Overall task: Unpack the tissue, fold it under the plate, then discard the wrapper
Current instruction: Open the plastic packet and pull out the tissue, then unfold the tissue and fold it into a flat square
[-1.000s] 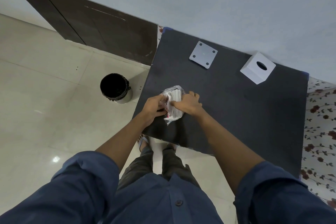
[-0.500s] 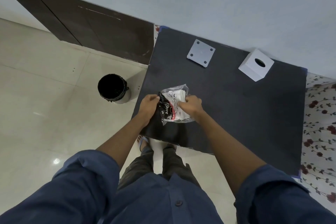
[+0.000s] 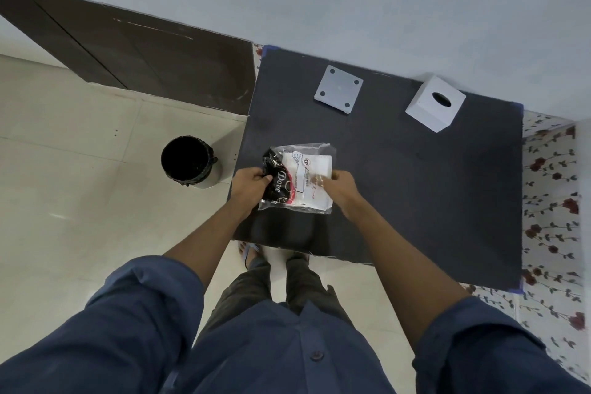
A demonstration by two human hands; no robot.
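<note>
A clear plastic wrapper [image 3: 299,177] with a black and red printed band lies flattened at the near left of the dark table [image 3: 415,185]. White folded tissue [image 3: 315,166] shows through it. My left hand [image 3: 251,184] pinches the wrapper's left edge at the black band. My right hand [image 3: 340,184] grips its right edge. A square grey plate [image 3: 339,93] with four dark dots sits at the table's far side, apart from both hands.
A white tissue box [image 3: 435,103] with an oval opening stands at the far right of the table. A black-lined bin [image 3: 191,162] stands on the tiled floor left of the table. A flowered cloth [image 3: 551,201] shows beyond the table's right edge.
The crumpled packet has been turned and spread flat between my hands, so its printed face now shows. My hands have moved apart to its two edges.
</note>
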